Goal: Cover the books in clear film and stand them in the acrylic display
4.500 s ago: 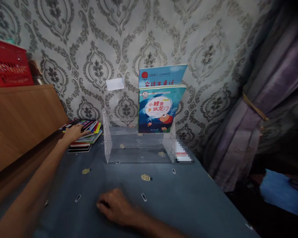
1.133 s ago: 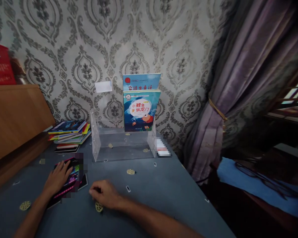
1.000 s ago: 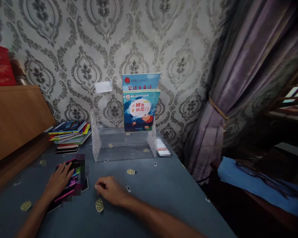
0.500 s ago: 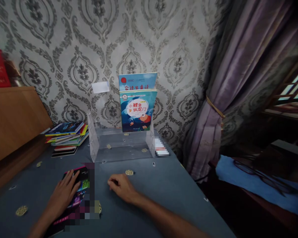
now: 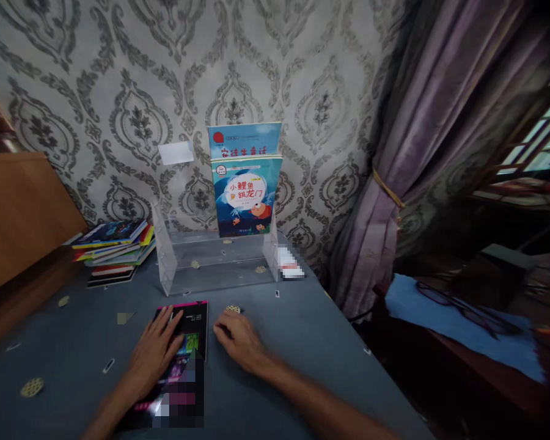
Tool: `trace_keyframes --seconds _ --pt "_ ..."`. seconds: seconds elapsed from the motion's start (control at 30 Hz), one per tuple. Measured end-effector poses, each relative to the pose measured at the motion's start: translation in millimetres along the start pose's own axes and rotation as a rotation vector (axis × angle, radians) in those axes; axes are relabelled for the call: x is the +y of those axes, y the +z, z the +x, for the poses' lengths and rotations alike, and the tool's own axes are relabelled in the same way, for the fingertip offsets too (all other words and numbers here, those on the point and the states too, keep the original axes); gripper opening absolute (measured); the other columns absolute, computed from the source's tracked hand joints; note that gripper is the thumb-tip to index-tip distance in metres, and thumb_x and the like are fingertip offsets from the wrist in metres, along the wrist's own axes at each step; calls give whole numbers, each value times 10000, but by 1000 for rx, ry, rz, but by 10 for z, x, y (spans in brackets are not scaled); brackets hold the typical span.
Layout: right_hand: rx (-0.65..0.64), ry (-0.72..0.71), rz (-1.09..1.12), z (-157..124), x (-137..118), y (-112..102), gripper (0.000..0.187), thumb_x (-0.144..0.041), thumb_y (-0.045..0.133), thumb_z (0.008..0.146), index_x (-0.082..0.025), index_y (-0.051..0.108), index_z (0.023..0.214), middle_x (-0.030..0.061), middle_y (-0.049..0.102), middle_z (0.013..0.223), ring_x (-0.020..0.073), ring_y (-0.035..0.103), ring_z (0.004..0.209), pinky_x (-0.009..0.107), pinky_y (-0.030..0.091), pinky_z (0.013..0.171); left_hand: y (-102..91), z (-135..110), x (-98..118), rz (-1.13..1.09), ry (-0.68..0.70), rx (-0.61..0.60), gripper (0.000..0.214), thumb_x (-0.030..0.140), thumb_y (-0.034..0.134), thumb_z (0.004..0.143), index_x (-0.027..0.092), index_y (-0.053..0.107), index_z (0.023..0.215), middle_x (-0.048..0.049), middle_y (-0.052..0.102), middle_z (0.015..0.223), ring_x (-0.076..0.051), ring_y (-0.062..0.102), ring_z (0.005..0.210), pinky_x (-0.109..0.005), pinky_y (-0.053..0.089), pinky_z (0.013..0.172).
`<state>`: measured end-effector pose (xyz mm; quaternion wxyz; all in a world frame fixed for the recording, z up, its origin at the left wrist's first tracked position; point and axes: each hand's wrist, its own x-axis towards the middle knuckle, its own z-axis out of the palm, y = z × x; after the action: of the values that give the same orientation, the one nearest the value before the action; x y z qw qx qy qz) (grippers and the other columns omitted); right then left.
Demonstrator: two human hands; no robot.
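The left hand (image 5: pixel 149 354) is resting palm down on a black book (image 5: pixel 195 325) with a pink edge, its fingers spreading lightly over the cover and its thumb standing apart, so it is pressing from above rather than pinching. The black book is lying flat on the table (image 5: pixel 321 342), just in front of a clear stand (image 5: pixel 165 260), and part of its cover is showing only as blurred squares. The right hand (image 5: pixel 244 342) is resting on the table just beside the book's right edge, its fingers curling inward; I cannot tell whether the thumb and fingertips are meeting, or whether anything is sitting inside. On the right part of the stand, a blue book (image 5: pixel 247 195) with a red fish is standing upright, partly covering another blue book (image 5: pixel 245 135) that is rising behind it. A small white paper (image 5: pixel 176 153) is showing above the stand's left part. To the left, a stack of books (image 5: pixel 114 252) is lying near a wooden cabinet (image 5: pixel 25 214). To the right, a purple curtain (image 5: pixel 371 226) is hanging gathered by a yellow tie (image 5: pixel 388 190), and beyond it dark glasses (image 5: pixel 467 310) are lying on a blue cloth (image 5: pixel 421 308).
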<state>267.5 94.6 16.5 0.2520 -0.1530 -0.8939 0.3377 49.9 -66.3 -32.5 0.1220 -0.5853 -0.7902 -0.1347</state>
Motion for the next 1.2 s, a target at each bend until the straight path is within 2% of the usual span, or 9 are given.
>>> trace_keyframes --seconds 0.13,0.27,0.43,0.53,0.63,0.8,0.93,1.1,1.2 --pt "40 -7 -38 -28 102 -57 133 -135 527 945 -173 651 917 50 640 950 180 585 923 304 450 855 52 122 295 -99 -64 14 493 402 385 1001 264 512 1457 -115 453 1560 -313 408 1449 -573 412 1115" --pt "68 10 -72 6 253 -91 143 -127 532 936 -175 654 993 68 656 1016 207 593 991 354 457 910 118 250 531 -246 -60 32 478 357 392 989 229 543 1424 -133 464 1548 -307 398 1454 -577 377 1144" --pt "145 63 -90 84 452 -197 183 -105 522 914 -187 665 993 70 679 987 216 608 980 377 470 920 125 444 646 -533 -63 57 420 290 400 958 199 605 1313 -131 551 1467 -263 470 1402 -514 392 1156" --pt "155 99 -65 110 556 -260 241 -103 479 918 -174 663 1055 94 693 1067 224 617 1041 387 479 948 83 523 657 -619 -92 97 378 260 388 951 204 627 1239 -115 585 1417 -248 520 1349 -507 414 1142" --pt "155 109 -51 106 618 -273 302 -102 441 927 -159 648 1139 116 691 1149 229 612 1106 411 469 1000 59 536 669 -597 -87 123 358 229 391 946 203 627 1214 -115 575 1413 -250 525 1337 -520 421 1136" --pt "136 74 -58 87 644 -233 407 -102 427 932 -192 600 1289 104 657 1281 218 571 1216 438 425 1093 81 492 717 -490 -27 134 356 234 369 979 198 603 1244 -123 555 1425 -247 494 1365 -523 406 1155" --pt "116 80 -100 100 633 -231 431 -120 429 942 -188 570 1343 114 613 1359 218 529 1280 446 393 1131 60 497 740 -433 53 94 364 258 351 1009 188 574 1288 -129 547 1442 -236 466 1399 -502 384 1180" --pt "127 128 -119 110 583 -290 311 -155 470 951 -155 642 1210 116 684 1183 216 584 1145 394 440 1044 -35 584 681 -417 206 -1 396 264 294 1040 169 540 1336 -134 515 1486 -202 460 1409 -438 414 1164" --pt "172 192 -135 74 574 -355 262 -189 466 967 -154 672 1124 99 704 1018 214 616 993 360 470 931 -105 666 634 -353 301 -9 366 257 322 1033 172 562 1297 -127 548 1447 -216 492 1373 -446 441 1135"
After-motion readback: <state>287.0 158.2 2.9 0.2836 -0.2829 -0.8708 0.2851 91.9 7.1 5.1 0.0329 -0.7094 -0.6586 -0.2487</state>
